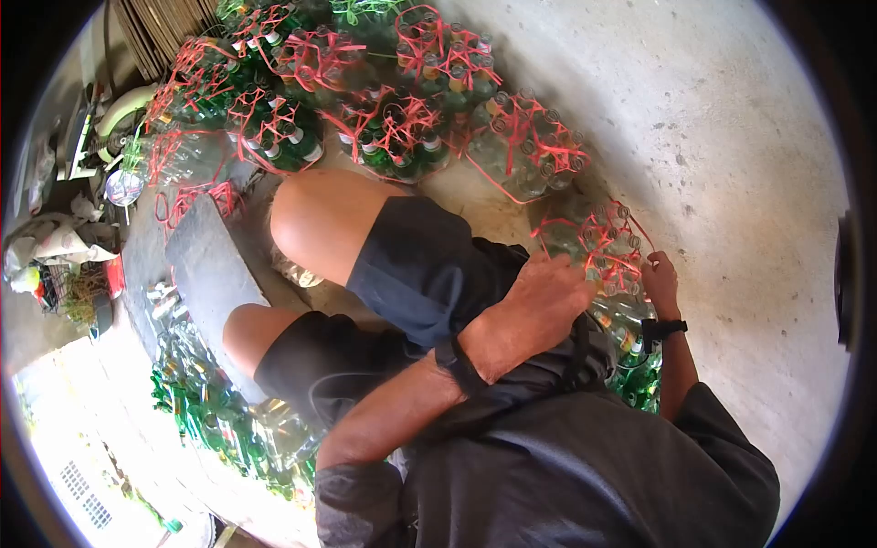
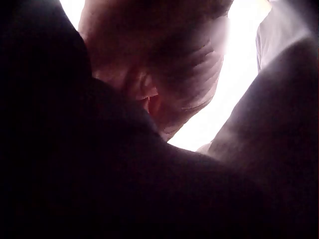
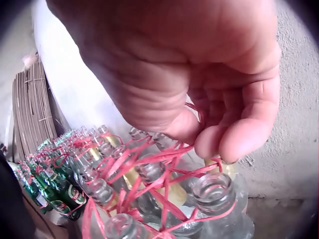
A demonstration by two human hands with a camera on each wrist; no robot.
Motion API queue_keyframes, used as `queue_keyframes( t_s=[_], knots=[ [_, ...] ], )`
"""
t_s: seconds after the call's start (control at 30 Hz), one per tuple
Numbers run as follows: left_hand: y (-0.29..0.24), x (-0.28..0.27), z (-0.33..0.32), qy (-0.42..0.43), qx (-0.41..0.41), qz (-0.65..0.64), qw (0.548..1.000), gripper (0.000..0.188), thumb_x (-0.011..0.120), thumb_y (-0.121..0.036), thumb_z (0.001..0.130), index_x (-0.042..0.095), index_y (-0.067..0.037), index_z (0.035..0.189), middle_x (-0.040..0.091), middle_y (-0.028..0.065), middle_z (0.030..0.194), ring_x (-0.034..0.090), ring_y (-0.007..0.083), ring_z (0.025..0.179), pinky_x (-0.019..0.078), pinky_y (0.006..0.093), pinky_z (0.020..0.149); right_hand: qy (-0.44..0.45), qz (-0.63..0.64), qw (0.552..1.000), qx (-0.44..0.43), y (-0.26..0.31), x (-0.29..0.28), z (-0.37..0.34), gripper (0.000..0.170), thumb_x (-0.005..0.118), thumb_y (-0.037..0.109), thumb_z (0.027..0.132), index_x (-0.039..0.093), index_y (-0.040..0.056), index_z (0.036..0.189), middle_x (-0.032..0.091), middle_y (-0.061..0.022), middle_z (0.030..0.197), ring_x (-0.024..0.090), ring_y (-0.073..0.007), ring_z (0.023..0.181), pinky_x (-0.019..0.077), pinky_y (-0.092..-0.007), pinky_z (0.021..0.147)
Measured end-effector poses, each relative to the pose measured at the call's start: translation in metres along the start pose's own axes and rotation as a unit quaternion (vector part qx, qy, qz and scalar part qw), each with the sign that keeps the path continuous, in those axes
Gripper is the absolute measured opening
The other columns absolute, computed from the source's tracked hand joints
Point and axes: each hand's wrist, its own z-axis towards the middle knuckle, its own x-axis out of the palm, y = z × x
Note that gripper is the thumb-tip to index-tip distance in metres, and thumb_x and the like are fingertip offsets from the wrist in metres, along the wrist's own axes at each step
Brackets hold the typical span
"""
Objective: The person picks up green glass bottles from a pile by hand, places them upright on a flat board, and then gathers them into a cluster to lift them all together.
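Note:
In the head view a bundle of clear glass bottles [image 1: 610,236] stands at my right side, its necks laced with pink plastic string [image 3: 119,162]. My right hand [image 1: 661,279] is at the bundle's wall side. Seen from the right wrist, its thumb and fingertips pinch the string just above a clear bottle [image 3: 214,191]. Across my lap reaches my left hand [image 1: 537,303], its fingers curled at the bundle's near side. The left wrist view is mostly dark, with a small reddish strip [image 2: 153,102] inside the curled left hand [image 2: 174,64]; its fingertips are hidden.
Several more bottle bundles [image 1: 397,137] laced with pink string stand ahead along the wall [image 1: 713,137]. Loose green and clear bottles [image 1: 196,393] lie to the left beside a grey board [image 1: 215,274]. Green bottles [image 1: 639,379] show by my right hip.

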Motion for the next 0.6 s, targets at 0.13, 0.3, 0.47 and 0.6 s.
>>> queue_keyframes(
  t_s=[0.13, 0.3, 0.47, 0.6],
  knots=[
    [0.009, -0.004, -0.001, 0.034, -0.006, 0.027, 0.999, 0.023, 0.063, -0.001, 0.079, 0.071, -0.007, 0.099, 0.069, 0.0077, 0.093, 0.066, 0.0301, 0.100, 0.0485, 0.0434, 0.088, 0.039, 0.074, 0.995, 0.054, 0.052, -0.015, -0.005, 0.023, 0.066, 0.020, 0.093, 0.066, 0.0037, 0.109, 0.070, -0.0109, 0.071, 0.065, -0.0222, 0.048, 0.0501, -0.0373, 0.042],
    [0.007, 0.005, -0.001, 0.017, -0.003, 0.005, 1.000, 0.023, 0.063, -0.001, 0.079, 0.072, -0.008, 0.099, 0.069, 0.0068, 0.091, 0.066, 0.0297, 0.098, 0.0491, 0.0437, 0.086, 0.070, 0.112, 0.984, 0.121, 0.028, -0.036, -0.010, 0.021, 0.065, 0.020, 0.094, 0.067, 0.0027, 0.106, 0.069, -0.0100, 0.071, 0.062, -0.0185, 0.046, 0.0468, -0.0347, 0.037],
    [0.003, 0.002, 0.002, -0.011, 0.009, 0.000, 1.000, 0.018, 0.063, -0.001, 0.077, 0.071, -0.008, 0.092, 0.068, 0.0071, 0.088, 0.066, 0.0300, 0.095, 0.0489, 0.0437, 0.084, -0.096, -0.050, 0.990, -0.096, 0.026, -0.034, -0.016, 0.020, 0.062, 0.022, 0.100, 0.070, 0.0036, 0.104, 0.068, -0.0086, 0.072, 0.064, -0.0154, 0.057, 0.0481, -0.0284, 0.049],
    [0.001, 0.008, 0.004, -0.030, -0.003, 0.009, 0.999, 0.013, 0.065, -0.001, 0.075, 0.069, -0.009, 0.084, 0.067, 0.0075, 0.085, 0.066, 0.0306, 0.092, 0.0501, 0.0443, 0.083, 0.235, 0.279, 0.929, -0.067, 0.146, -0.100, -0.029, 0.023, 0.061, 0.020, 0.104, 0.067, 0.0003, 0.113, 0.069, -0.0029, 0.083, 0.067, -0.0113, 0.078, 0.0517, -0.0298, 0.064]
  ],
)
